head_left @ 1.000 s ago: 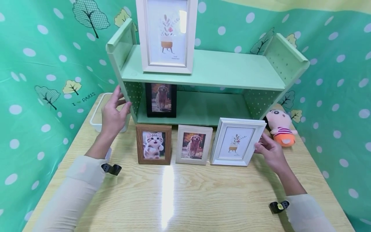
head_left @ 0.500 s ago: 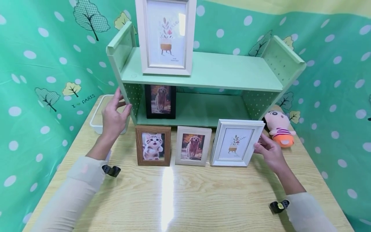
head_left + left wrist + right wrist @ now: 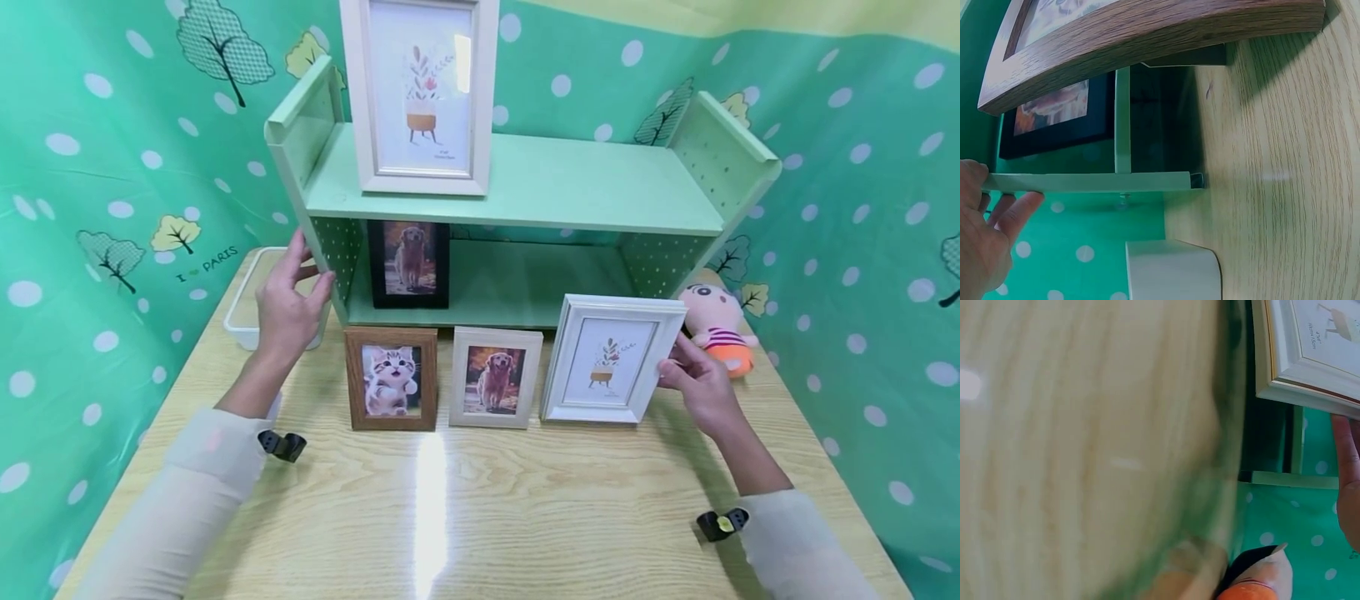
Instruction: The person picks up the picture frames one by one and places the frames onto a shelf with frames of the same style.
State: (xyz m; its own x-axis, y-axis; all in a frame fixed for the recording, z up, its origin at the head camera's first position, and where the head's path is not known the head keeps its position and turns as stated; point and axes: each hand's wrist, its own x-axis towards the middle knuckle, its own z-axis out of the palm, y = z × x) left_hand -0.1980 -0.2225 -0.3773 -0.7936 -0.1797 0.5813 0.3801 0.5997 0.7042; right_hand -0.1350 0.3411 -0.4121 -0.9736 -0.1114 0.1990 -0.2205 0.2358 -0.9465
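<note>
1. White picture frame point(image 3: 611, 358) is upright, tilted slightly, right end of the front row, beside the beige dog-photo frame point(image 3: 496, 379) and in front of the green shelf point(image 3: 592, 177). Can't tell if its whole bottom edge rests on the counter point(image 3: 570, 508).
2. Right hand point(image 3: 701, 387) pinches its right side edge, fingers reaching behind.
3. Left hand point(image 3: 288, 307) touches the shelf's left side panel, fingers loosely extended, no clear wrap.
4. White frame probably light and stiff; smooth finish maybe slippery; pane, if glass, fragile and smudge-prone.
5. Best hold: border's side edges, mid-height, off the pane. One-sided pinch could let it pivot into the beige frame.
6. Shelf looks rigid, likely heavier; side panel suits steadying.
</note>
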